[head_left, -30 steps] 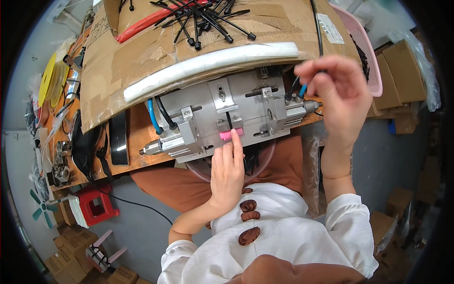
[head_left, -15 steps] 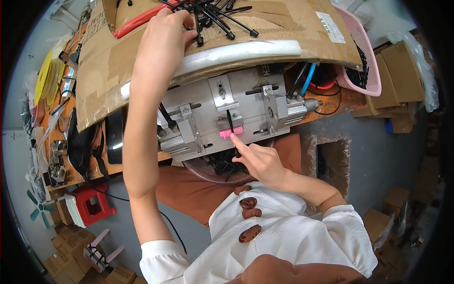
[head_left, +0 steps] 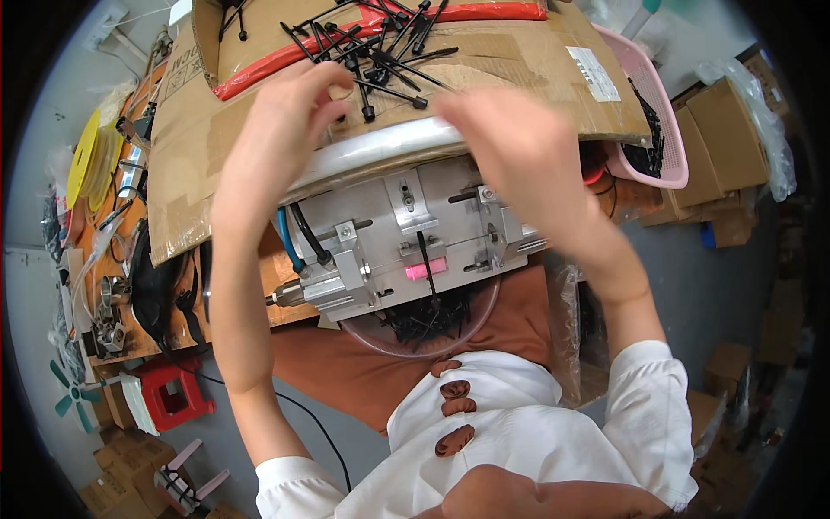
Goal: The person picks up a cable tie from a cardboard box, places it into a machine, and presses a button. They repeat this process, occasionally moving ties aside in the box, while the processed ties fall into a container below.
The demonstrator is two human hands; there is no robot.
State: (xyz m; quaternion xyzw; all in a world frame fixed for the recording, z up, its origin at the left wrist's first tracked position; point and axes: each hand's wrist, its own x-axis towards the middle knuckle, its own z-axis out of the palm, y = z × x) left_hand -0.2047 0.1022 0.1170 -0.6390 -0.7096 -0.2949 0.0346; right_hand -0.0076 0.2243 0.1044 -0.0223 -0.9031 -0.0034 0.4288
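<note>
A loose pile of thin black rods with knobbed ends [head_left: 380, 60] lies on the cardboard [head_left: 510, 73] over the work table. My left hand [head_left: 281, 112] is at the pile's near left side, fingers curled with a gap between thumb and forefinger. Motion smears my right hand [head_left: 519, 138], raised over the cardboard's near edge just right of the pile; its fingers do not show clearly. Below, a metal fixture [head_left: 380, 208] holds one upright black rod [head_left: 426, 251] across a pink block [head_left: 427, 269], with neither hand on it.
A white padded strip [head_left: 380, 149] runs along the cardboard's front edge. Beneath the fixture, a clear bowl [head_left: 363, 340] in my lap holds many black pieces. A pink basket [head_left: 674, 164] stands at right; a yellow spool [head_left: 82, 156] and a red stool [head_left: 177, 394] are at left.
My right hand has left the pink block and risen to the cardboard beside the rods. My left hand has drawn a little nearer to me. The whole view has shifted slightly.
</note>
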